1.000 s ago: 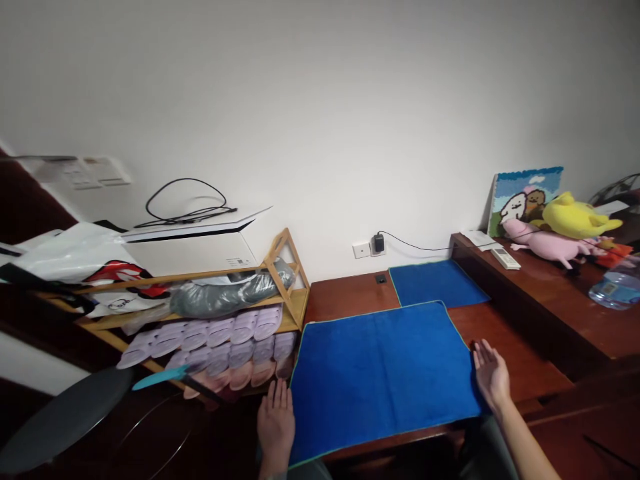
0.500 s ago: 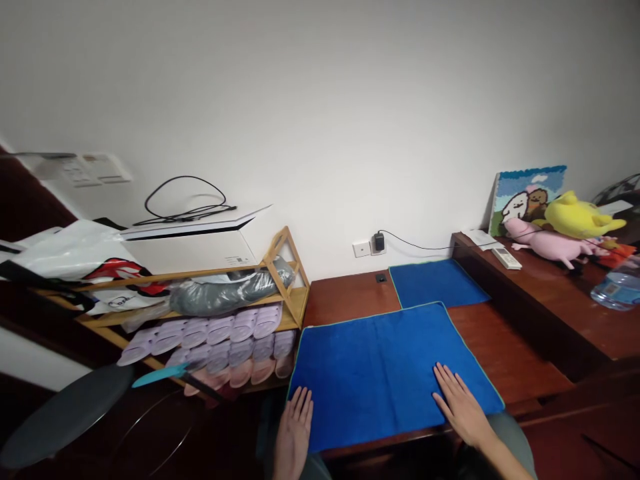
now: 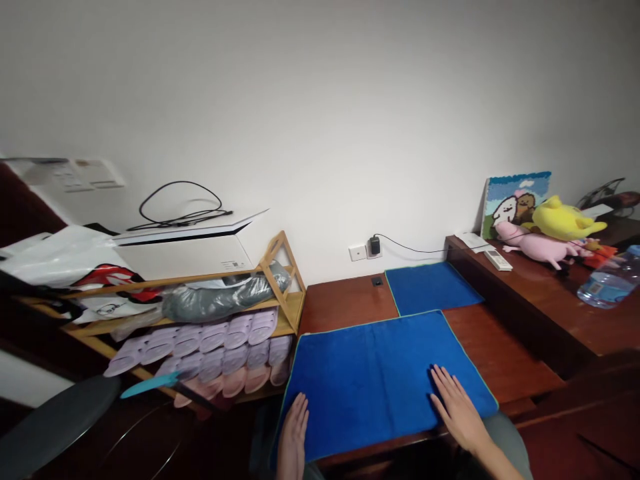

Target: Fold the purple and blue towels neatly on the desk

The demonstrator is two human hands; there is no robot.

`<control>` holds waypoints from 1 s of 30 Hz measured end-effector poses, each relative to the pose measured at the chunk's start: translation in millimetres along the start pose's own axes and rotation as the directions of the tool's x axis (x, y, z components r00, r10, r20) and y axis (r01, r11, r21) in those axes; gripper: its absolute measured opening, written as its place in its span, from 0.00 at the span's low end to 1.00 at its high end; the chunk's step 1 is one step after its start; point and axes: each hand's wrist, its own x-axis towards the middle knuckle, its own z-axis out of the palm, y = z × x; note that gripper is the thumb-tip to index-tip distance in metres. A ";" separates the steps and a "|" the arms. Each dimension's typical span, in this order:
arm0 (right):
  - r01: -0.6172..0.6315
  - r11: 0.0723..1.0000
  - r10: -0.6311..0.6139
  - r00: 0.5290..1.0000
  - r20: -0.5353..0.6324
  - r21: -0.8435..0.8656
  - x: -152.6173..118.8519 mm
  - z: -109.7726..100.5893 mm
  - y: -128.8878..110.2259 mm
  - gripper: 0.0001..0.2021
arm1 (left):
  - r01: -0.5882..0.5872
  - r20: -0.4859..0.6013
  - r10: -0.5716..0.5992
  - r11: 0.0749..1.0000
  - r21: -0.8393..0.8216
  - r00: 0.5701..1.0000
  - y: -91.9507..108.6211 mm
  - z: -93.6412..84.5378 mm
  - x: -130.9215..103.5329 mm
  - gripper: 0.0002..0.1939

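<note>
Rests the right hand [image 3: 457, 408] on a large blue rectangular cloth [image 3: 370, 380] spread over the reddish-brown wooden counter [image 3: 345, 301], with the left hand [image 3: 294, 430] at the cloth's near-left edge and each grip unclenched.

Near the desk's [image 3: 345, 303] front left corner, the left hand [image 3: 294, 430] was tilted edgewise, fingers extended; by the front edge, the right hand [image 3: 457, 410] was palm down, thumb apart.
</note>
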 end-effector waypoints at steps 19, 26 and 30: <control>-0.281 0.433 0.293 0.942 0.161 0.857 52.9 125.1 -33.0 0.23 | 0.195 0.380 -0.157 0.979 -0.064 0.912 -54.1 138.5 -14.2 0.19; -0.299 0.283 0.417 0.894 0.164 0.911 68.7 73.0 3.4 0.17 | 0.371 0.212 -0.326 0.901 -0.226 0.921 -47.6 132.0 11.3 0.24; -0.211 0.216 0.466 0.880 0.089 0.953 69.8 -22.9 27.6 0.17 | 0.254 0.053 -0.251 0.908 -0.333 0.966 1.5 71.3 41.0 0.26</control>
